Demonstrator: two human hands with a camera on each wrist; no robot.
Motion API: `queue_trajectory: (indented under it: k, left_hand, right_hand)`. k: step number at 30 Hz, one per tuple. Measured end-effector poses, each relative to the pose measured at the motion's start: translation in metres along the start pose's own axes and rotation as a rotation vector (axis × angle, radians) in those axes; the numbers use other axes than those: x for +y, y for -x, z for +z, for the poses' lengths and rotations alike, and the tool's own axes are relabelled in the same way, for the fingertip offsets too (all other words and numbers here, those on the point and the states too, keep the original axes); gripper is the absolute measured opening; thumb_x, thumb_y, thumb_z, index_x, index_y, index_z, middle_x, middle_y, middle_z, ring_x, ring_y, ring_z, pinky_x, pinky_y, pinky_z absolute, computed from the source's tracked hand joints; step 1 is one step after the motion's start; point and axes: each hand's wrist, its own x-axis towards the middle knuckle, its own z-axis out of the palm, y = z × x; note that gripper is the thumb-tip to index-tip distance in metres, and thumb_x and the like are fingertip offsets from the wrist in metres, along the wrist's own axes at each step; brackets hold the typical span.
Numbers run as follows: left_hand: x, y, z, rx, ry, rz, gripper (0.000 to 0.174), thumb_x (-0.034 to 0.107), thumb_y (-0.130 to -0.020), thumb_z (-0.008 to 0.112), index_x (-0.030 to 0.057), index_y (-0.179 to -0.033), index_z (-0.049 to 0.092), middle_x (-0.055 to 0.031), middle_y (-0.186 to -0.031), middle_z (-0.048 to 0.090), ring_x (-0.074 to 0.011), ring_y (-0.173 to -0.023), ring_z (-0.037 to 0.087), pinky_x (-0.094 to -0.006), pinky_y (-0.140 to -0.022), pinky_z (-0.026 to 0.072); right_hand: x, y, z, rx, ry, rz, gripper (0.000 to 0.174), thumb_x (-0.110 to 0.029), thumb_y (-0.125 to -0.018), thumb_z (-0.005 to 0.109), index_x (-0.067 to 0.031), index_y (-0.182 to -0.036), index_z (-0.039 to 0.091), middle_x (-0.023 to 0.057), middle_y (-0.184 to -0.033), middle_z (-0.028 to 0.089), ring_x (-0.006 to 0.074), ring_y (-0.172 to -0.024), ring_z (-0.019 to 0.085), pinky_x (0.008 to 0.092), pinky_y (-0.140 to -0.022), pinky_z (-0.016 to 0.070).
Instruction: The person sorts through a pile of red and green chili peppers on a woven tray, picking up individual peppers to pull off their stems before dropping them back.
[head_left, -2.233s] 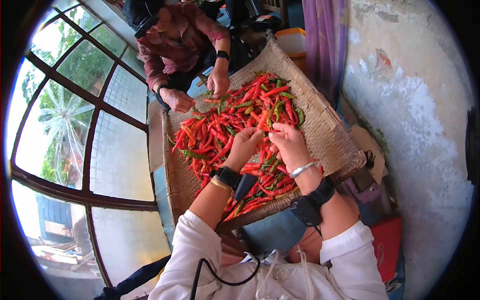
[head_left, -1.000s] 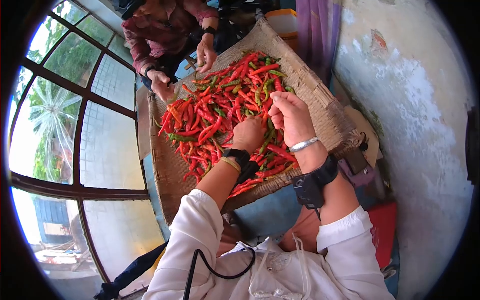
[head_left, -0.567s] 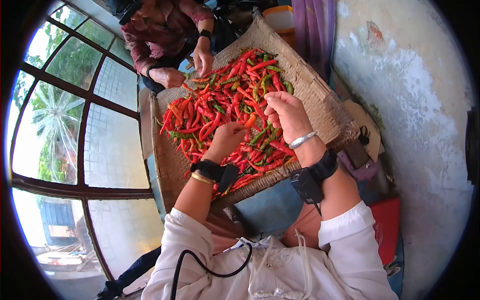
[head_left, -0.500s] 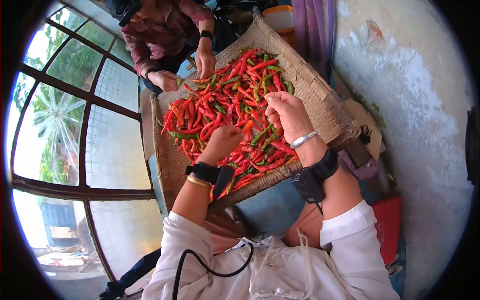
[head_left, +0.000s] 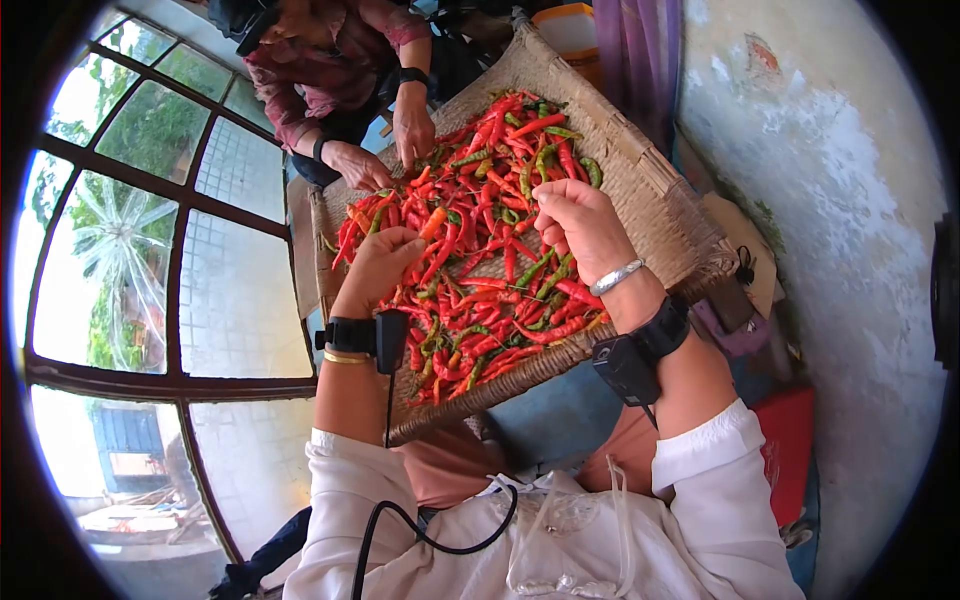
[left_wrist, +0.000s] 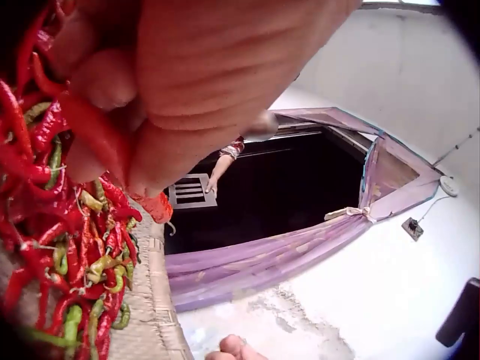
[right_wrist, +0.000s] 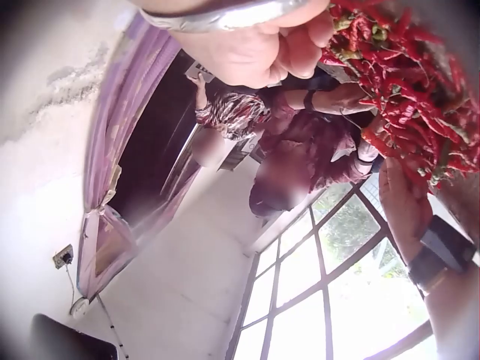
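Orange-red pepper pinched between thumb and fingers of the left hand, above the left part of the pepper heap; lower end hidden by the fingers in the head view, most of the length covered in the left wrist view. Right hand closed in a curl above the heap's right side, thumb against forefinger; inside of the fold out of sight. Across the woven tray, second person with top of head cut off, both hands low at the heap's far edge, fingertips hard to make out. Black wrist camera in front of the tray's left part. Orange-rimmed bucket half hidden behind the far corner, beside purple curtain. Red box partly behind the white right sleeve.
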Motion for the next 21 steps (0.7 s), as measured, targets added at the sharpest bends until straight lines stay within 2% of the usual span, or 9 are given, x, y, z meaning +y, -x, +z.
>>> queue_trajectory:
  k: [4, 8, 10, 11, 12, 14, 16, 19, 21]
  left_hand:
    - [-0.002, 0.003, 0.006, -0.055, 0.058, 0.062, 0.013, 0.016, -0.087, 0.051, 0.0047, -0.086, 0.058, 0.0039, -0.062, 0.054, -0.0012, -0.049, 0.043, -0.0157, -0.044, 0.0321]
    - [-0.014, -0.019, -0.009, 0.122, 0.144, 0.02, 0.019, 0.019, -0.085, 0.055, 0.0018, -0.092, 0.058, 0.0017, -0.062, 0.054, -0.0024, -0.051, 0.045, -0.0177, -0.045, 0.0352]
    - [-0.026, -0.035, -0.02, 0.475, 0.257, 0.208, 0.023, 0.018, -0.085, 0.054, -0.0018, -0.097, 0.057, 0.0008, -0.066, 0.055, -0.0033, -0.053, 0.046, -0.0188, -0.046, 0.0376]
    - [-0.032, -0.043, -0.023, 0.623, 0.124, 0.276, 0.024, 0.016, -0.083, 0.055, -0.0018, -0.098, 0.058, -0.0037, -0.072, 0.059, -0.0107, -0.056, 0.053, -0.0238, -0.051, 0.0431]
    - [-0.04, -0.047, -0.022, 0.625, 0.123, 0.274, 0.024, 0.016, -0.083, 0.055, -0.0018, -0.098, 0.058, -0.0037, -0.072, 0.059, -0.0107, -0.056, 0.053, -0.0238, -0.051, 0.0431]
    - [-0.031, -0.048, -0.002, 0.577, -0.439, 0.332, 0.021, 0.018, -0.079, 0.057, 0.0029, -0.092, 0.061, -0.0099, -0.075, 0.062, -0.0219, -0.062, 0.059, -0.0298, -0.058, 0.0467]
    - [-0.041, -0.054, 0.025, 0.442, -0.433, 0.302, 0.021, 0.024, -0.074, 0.06, 0.0083, -0.087, 0.064, -0.0144, -0.078, 0.061, -0.0291, -0.072, 0.06, -0.0349, -0.064, 0.0475]
    - [-0.034, -0.056, 0.056, 0.374, -0.686, 0.164, 0.028, 0.034, -0.072, 0.06, 0.0087, -0.085, 0.064, -0.0109, -0.079, 0.063, -0.0318, -0.075, 0.059, -0.0402, -0.066, 0.0467]
    - [-0.035, -0.059, 0.067, 0.396, -0.777, 0.158, 0.028, 0.034, -0.072, 0.061, 0.0087, -0.084, 0.064, -0.0106, -0.08, 0.062, -0.0307, -0.076, 0.059, -0.0404, -0.065, 0.0465]
  right_hand:
    - [0.009, -0.002, 0.002, -0.081, 0.042, 0.028, 0.015, -0.018, -0.081, 0.054, -0.0032, -0.083, 0.057, 0.0007, -0.063, 0.055, 0.006, -0.05, 0.048, 0.0192, -0.045, 0.0382]
    - [0.011, 0.0, 0.005, -0.145, 0.095, 0.066, 0.014, -0.017, -0.081, 0.055, -0.0036, -0.084, 0.058, 0.0006, -0.063, 0.055, 0.0056, -0.049, 0.048, 0.0197, -0.044, 0.0378]
    - [0.013, -0.002, 0.004, -0.137, 0.092, 0.046, 0.014, -0.018, -0.081, 0.055, -0.0038, -0.084, 0.058, 0.0007, -0.063, 0.055, 0.0055, -0.049, 0.048, 0.0197, -0.043, 0.0377]
    - [0.014, -0.002, 0.003, -0.129, 0.088, 0.027, 0.014, -0.018, -0.081, 0.055, -0.0039, -0.084, 0.058, 0.0007, -0.063, 0.055, 0.0054, -0.049, 0.048, 0.0197, -0.043, 0.0376]
    - [0.013, -0.003, 0.003, -0.132, 0.087, 0.029, 0.014, -0.018, -0.081, 0.055, -0.0039, -0.084, 0.058, 0.0007, -0.063, 0.055, 0.0054, -0.049, 0.048, 0.0197, -0.043, 0.0376]
    - [0.011, -0.003, 0.003, -0.087, 0.078, 0.029, 0.015, -0.018, -0.081, 0.055, -0.0036, -0.084, 0.058, 0.0008, -0.063, 0.055, 0.0054, -0.049, 0.048, 0.0194, -0.043, 0.0376]
    - [0.009, -0.002, 0.006, -0.073, 0.081, 0.033, 0.015, -0.018, -0.081, 0.055, -0.0034, -0.084, 0.058, 0.001, -0.063, 0.055, 0.0055, -0.048, 0.048, 0.019, -0.043, 0.0378]
    - [0.01, -0.001, 0.006, -0.074, 0.099, 0.033, 0.015, -0.018, -0.081, 0.055, -0.0033, -0.084, 0.058, 0.0012, -0.063, 0.056, 0.0055, -0.048, 0.048, 0.0189, -0.043, 0.0377]
    - [0.011, -0.002, 0.005, -0.091, 0.089, 0.028, 0.015, -0.017, -0.081, 0.055, -0.0033, -0.084, 0.058, 0.0012, -0.063, 0.056, 0.0055, -0.049, 0.049, 0.0189, -0.044, 0.0377]
